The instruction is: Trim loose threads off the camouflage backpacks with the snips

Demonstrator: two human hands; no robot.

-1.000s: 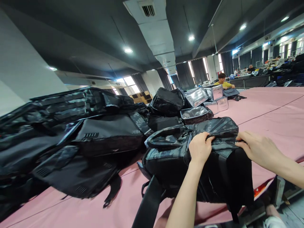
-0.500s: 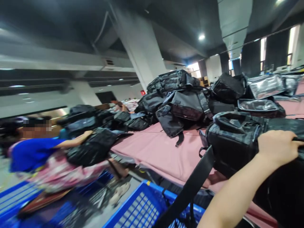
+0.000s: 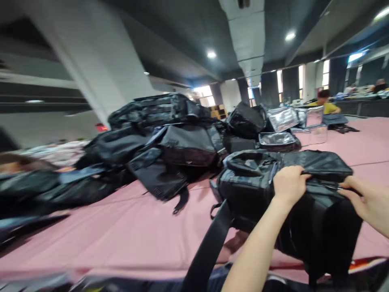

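A black bag (image 3: 243,198) with grey camouflage panels lies in front of me on a pink-covered table (image 3: 146,231). Its wide black strap (image 3: 209,243) hangs off the left side toward me. My left hand (image 3: 288,184) is closed on the bag's upper edge, beside the lid panel (image 3: 319,162). At the right end of that panel, my right hand (image 3: 366,198) pinches the bag's edge by the zipper seam. Whether a zipper pull lies between its fingers is too small to tell.
Behind the bag, several dark bags (image 3: 188,142) are piled on the table. Silver-lined bags (image 3: 282,119) stand farther right. More dark bags (image 3: 69,186) lie at the left. A person in a yellow top (image 3: 331,107) sits beyond the table.
My view has swung right, so the person in blue and the blue baskets are out of sight. My right hand now shows at the bag's right end. My left hand stays on the bag.
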